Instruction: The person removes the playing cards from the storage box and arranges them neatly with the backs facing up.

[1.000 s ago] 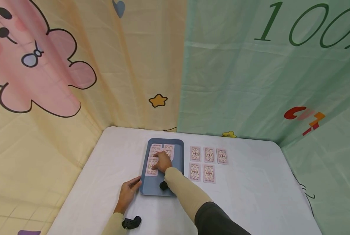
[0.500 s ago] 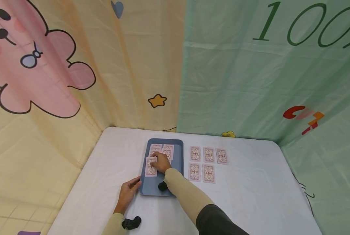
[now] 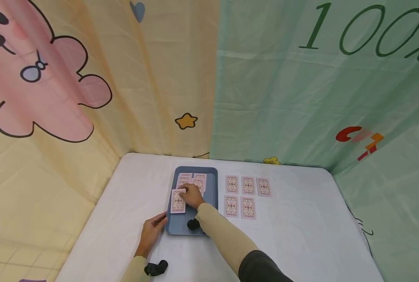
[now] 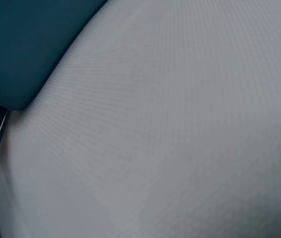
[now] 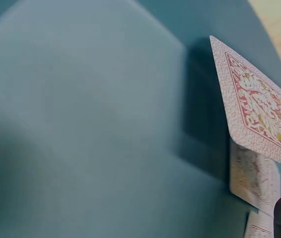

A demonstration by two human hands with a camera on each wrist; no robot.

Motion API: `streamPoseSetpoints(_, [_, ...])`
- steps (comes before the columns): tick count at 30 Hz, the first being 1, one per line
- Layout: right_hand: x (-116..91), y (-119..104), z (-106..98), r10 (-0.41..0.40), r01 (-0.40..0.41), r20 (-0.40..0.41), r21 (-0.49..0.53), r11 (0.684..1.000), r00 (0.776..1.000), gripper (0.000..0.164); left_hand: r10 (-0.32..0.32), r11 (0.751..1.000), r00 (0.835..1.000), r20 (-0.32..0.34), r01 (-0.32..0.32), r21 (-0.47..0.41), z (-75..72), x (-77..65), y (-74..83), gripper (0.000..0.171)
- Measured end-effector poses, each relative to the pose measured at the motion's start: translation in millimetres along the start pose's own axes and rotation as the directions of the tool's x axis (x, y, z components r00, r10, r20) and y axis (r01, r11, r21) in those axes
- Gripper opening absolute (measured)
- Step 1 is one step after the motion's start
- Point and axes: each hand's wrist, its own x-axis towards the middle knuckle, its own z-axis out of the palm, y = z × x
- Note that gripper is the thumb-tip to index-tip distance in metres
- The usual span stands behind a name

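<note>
1. Yellow and green curtains (image 3: 283, 86) stand behind your white-covered bench (image 3: 301, 243).
2. Your right hand (image 3: 194, 196) has its fingers drawn together, pinching a card (image 3: 177, 201) near its far right corner.
3. That card is raised above the tray (image 3: 181, 229), left of those fingers, patterned back up; its long axis runs away from you, short edge towards the curtains.
4. Beyond them, overlapping cards (image 3: 198, 185) lie in the tray; to their right, five cards (image 3: 247, 207) lie on the bench.
5. Your left hand (image 3: 151, 233) rests loosely extended fingers against the tray's left edge.

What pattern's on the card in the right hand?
The card has red, white and gold scrollwork inside a pale pink border; clearest in the right wrist view.
</note>
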Motion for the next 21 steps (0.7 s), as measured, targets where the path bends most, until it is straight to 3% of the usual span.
streamPoseSetpoints(8, [-6, -1, -16, -0.006, 0.006, 0.002, 0.085, 0.996, 1.000, 0.022, 0.001, 1.000, 1.000, -0.003, -0.001, 0.004, 0.6, 1.2, -0.4, 0.039])
streamPoseSetpoints(14, [-15, -1, -29, 0.029, -0.034, 0.031, 0.162, 0.986, 0.999, 0.021, -0.004, 1.000, 1.000, 0.001, 0.004, 0.018, 0.6, 0.4, -0.3, 0.040])
streamPoseSetpoints(21, [-19, 8, -43, 0.003, -0.014, 0.050, 0.220, 0.975, 0.999, 0.020, -0.024, 0.999, 1.000, -0.008, 0.024, 0.023, -0.2, 1.5, 1.5, 0.039])
